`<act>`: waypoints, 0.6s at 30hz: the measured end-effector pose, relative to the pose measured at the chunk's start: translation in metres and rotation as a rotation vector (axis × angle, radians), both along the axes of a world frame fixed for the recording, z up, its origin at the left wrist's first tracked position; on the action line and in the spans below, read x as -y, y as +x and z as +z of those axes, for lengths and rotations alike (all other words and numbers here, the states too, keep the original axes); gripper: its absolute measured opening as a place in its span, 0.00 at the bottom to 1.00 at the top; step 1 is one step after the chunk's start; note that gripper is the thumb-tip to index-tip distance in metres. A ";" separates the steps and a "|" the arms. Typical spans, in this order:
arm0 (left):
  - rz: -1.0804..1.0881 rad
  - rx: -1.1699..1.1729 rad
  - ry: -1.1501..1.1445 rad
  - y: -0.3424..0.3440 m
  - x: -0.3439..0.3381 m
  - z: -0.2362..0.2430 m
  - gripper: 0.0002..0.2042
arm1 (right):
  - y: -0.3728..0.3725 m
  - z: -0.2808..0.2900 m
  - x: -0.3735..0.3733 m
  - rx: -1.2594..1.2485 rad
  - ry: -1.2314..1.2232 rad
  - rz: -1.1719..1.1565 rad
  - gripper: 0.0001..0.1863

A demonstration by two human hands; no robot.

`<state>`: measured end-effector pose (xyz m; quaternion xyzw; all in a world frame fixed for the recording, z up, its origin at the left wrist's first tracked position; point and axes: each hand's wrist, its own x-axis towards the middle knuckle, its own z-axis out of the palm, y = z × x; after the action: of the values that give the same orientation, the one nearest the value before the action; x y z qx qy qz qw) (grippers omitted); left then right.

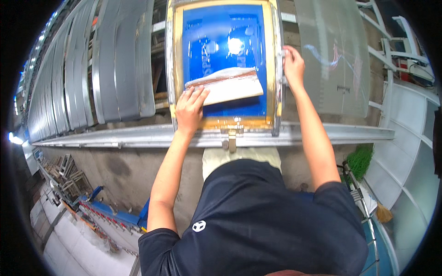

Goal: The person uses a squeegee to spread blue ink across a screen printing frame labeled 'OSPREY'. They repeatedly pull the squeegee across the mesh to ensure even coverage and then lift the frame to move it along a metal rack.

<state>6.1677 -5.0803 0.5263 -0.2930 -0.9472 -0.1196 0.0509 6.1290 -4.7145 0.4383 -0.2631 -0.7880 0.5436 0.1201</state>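
Note:
A screen-printing frame with a blue mesh and yellowish tape along its inner border is in front of me. Across the lower part of the mesh lies a wide squeegee with a wooden edge and white ink on it, slightly tilted. My left hand is closed on the squeegee's left end, thumb side hidden. At the frame's right side, my right hand has its fingers pinched on the outer rim, near a small pale piece. What lies under the mesh cannot be made out.
A metal rail runs crosswise before me, with a clamp at the frame's near edge. Several grey panels stand in a row at left; a grey sheet lies at right. Green strands and a rack sit lower right.

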 end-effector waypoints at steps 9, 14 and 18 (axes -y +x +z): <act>-0.137 0.389 0.075 -0.252 -0.030 0.052 0.21 | -0.114 0.104 0.006 -0.216 0.702 0.709 0.23; -0.046 0.446 0.002 -0.269 -0.046 0.025 0.21 | -0.150 0.076 0.031 0.109 0.590 0.655 0.18; 0.031 0.222 0.043 -0.178 -0.030 -0.011 0.22 | -0.071 0.049 0.059 -0.098 0.687 0.504 0.19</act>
<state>5.9897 -5.0499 0.5151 -0.2621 -0.9487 -0.1709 -0.0460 6.0577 -4.7736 0.4872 0.0193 -0.9563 0.2737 0.1013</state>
